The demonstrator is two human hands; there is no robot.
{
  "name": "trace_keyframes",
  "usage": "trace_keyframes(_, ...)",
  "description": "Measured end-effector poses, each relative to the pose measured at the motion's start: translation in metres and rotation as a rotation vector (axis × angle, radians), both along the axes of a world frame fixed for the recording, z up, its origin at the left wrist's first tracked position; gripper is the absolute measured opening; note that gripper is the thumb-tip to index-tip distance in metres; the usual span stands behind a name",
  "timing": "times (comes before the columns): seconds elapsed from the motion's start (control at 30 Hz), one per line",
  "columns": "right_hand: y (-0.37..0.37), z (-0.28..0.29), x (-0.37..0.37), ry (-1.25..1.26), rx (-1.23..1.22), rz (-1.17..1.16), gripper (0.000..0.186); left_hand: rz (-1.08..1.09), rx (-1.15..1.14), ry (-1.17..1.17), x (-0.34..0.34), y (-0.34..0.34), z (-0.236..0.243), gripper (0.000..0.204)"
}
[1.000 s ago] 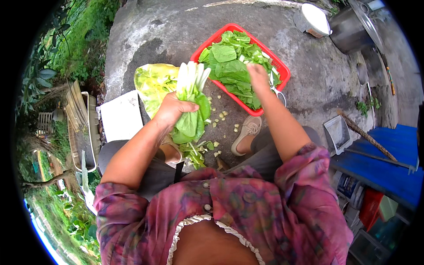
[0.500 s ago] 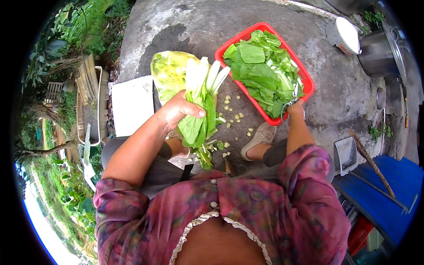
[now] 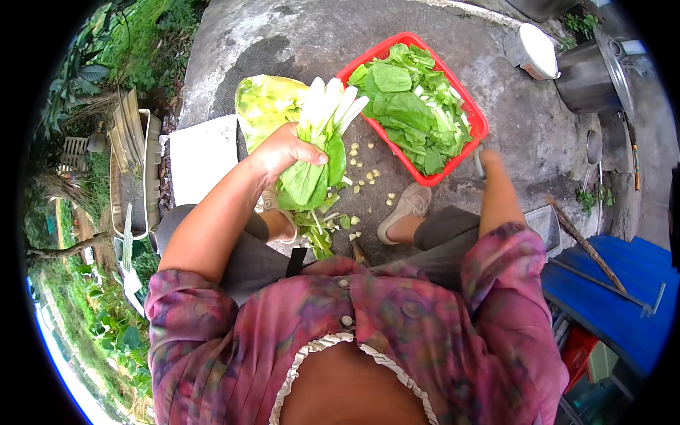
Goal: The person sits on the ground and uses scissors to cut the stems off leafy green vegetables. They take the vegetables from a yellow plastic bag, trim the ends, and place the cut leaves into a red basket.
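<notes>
bunch of leafy greens point(image 3: 331, 136) in the left hand point(image 3: 289, 151), whose thumb and fingers close about its leaves. its long axis runs away from the body, pale stalk ends projecting past that hand and leaning right. the right hand point(image 3: 494, 163), blurred, appears curled about a grey tool point(image 3: 479, 163), probably scissors; how tightly cannot be told. from this hand the bunch lies well apart to the left, slightly farther out; a red basket point(image 3: 479, 126) of loose leaves lies between and beyond, one corner near the fingers.
</notes>
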State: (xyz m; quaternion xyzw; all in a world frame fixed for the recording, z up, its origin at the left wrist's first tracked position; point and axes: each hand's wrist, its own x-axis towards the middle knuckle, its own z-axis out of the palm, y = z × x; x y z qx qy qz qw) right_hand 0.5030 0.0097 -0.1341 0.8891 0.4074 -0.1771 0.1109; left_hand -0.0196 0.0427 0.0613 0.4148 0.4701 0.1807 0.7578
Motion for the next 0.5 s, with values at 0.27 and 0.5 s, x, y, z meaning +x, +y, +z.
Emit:
trace_keyframes(0.27,-0.035,0.176,-0.161,1.094,0.307,0.008,0.062,-0.116,-0.015,-0.071,-0.020,-0.024,-0.013,0.046)
trace_keyframes(0.5,-0.081,0.181,-0.255,1.019,0.224,0.590,0.075,-0.185,-0.042,-0.048,-0.020,-0.045,-0.019,0.054)
